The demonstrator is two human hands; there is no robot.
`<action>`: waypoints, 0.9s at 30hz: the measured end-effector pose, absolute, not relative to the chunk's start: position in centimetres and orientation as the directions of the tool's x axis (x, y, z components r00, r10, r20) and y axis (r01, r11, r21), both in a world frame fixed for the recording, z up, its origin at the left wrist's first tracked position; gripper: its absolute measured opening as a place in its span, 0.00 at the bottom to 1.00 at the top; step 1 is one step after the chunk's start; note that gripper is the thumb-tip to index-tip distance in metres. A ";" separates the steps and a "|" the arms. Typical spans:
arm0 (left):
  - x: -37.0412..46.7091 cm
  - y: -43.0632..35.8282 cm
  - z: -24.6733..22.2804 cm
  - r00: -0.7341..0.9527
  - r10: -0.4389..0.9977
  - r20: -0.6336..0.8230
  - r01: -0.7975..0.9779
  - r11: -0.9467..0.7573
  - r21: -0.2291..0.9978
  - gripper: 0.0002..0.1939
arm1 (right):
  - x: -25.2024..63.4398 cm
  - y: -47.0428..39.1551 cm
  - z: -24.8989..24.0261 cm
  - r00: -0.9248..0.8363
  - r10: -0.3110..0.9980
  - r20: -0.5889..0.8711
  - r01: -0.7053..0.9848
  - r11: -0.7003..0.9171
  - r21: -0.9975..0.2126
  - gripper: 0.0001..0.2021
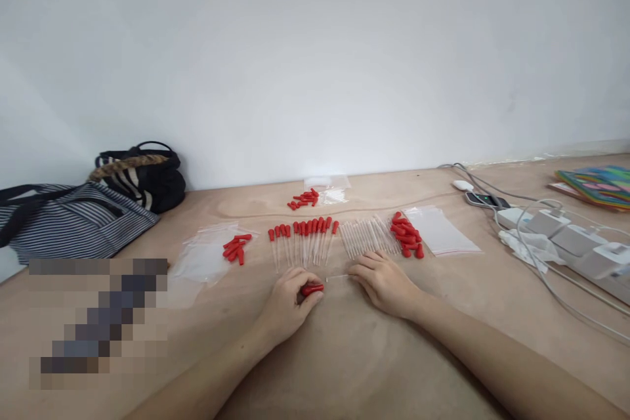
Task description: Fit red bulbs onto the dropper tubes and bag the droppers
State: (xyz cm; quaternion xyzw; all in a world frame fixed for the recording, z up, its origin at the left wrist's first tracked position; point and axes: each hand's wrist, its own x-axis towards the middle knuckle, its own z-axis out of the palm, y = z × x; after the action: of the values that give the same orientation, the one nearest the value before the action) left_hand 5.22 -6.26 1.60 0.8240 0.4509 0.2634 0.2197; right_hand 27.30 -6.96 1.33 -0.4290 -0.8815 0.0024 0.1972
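My left hand point(291, 302) is closed around a red rubber bulb point(312, 289), whose end points right. Facing it, my right hand point(386, 282) has its fingers together on a thin clear glass tube point(338, 277) lying level between the hands. The tube and the bulb are apart. Beyond my left hand lies a row of droppers with red bulbs point(308, 228). Bare glass tubes point(369, 236) are lined up behind my right hand, with a pile of red bulbs point(406, 234) at their right.
Clear plastic bags point(197, 256) and loose red bulbs point(237, 249) lie left; another bag point(440, 230) lies right. More bulbs point(304, 199) sit near the wall. A striped bag point(83, 220) and black bag point(162, 180) stand left. Chargers point(575, 239) and cables are at the right.
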 end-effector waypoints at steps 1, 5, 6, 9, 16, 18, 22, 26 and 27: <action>5.2 -6.2 1.5 0.451 0.862 0.233 0.631 -0.492 0.600 0.03 | 27.3 -7.0 1.3 -0.548 0.762 0.346 0.756 0.628 -0.186 0.11; 5.0 -6.2 1.2 0.441 0.865 0.238 0.624 -0.487 0.611 0.05 | 27.5 -6.9 0.9 -0.522 0.780 0.345 0.751 0.612 -0.247 0.10; 5.0 -6.2 1.1 0.436 0.868 0.239 0.625 -0.483 0.613 0.05 | 27.5 -6.9 0.8 -0.516 0.783 0.347 0.745 0.610 -0.270 0.09; 5.2 -6.1 1.2 0.415 0.878 0.238 0.637 -0.467 0.614 0.05 | 27.1 -6.8 0.3 -0.494 0.785 0.374 0.712 0.612 -0.343 0.07; 5.3 -6.1 1.0 0.372 0.894 0.250 0.599 -0.437 0.670 0.05 | 25.8 -6.4 0.0 -0.404 0.816 0.414 0.746 0.556 -0.368 0.05; 5.3 -6.1 0.9 0.354 0.904 0.241 0.581 -0.415 0.700 0.05 | 25.6 -6.6 0.2 -0.395 0.823 0.408 0.776 0.537 -0.331 0.05; 5.3 -6.1 1.0 0.344 0.908 0.238 0.568 -0.403 0.718 0.06 | 25.5 -7.0 0.6 -0.395 0.841 0.370 0.797 0.514 -0.317 0.05; 5.3 -6.1 1.3 0.340 0.913 0.224 0.568 -0.389 0.725 0.05 | 25.6 -6.8 0.7 -0.351 0.883 0.311 0.795 0.456 -0.399 0.05; 5.3 -6.2 1.4 0.336 0.916 0.219 0.567 -0.383 0.729 0.05 | 25.6 -6.7 0.7 -0.347 0.890 0.295 0.797 0.446 -0.409 0.04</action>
State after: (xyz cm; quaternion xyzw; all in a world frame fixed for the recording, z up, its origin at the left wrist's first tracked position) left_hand 5.29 -6.17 1.38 0.7694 0.4820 0.3154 0.2762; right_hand 25.58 -6.73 0.68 -0.5175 -0.8149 0.0968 0.2423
